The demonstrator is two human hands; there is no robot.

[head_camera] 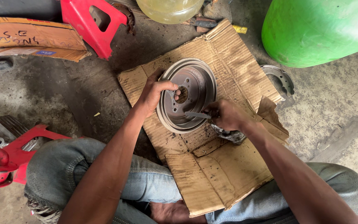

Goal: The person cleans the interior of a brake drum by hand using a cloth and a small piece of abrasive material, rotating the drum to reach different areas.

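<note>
With our left hand clenched on the drum's rim and right hand grasping the blade, we scrape best keeping the drum steady.

Both my forearms reach forward and down from the bottom of the view, converging ahead of my bent knees. My left hand is curled, palm turned inward, with the thumb lying across the top and the fingers hooked over, the wrist nearly straight with the forearm. My right hand sits slightly lower and to the right, knuckles up, fingers bunched tight in a pinching grip, the wrist bent a little inward. The two hands are near each other, not touching.
</note>
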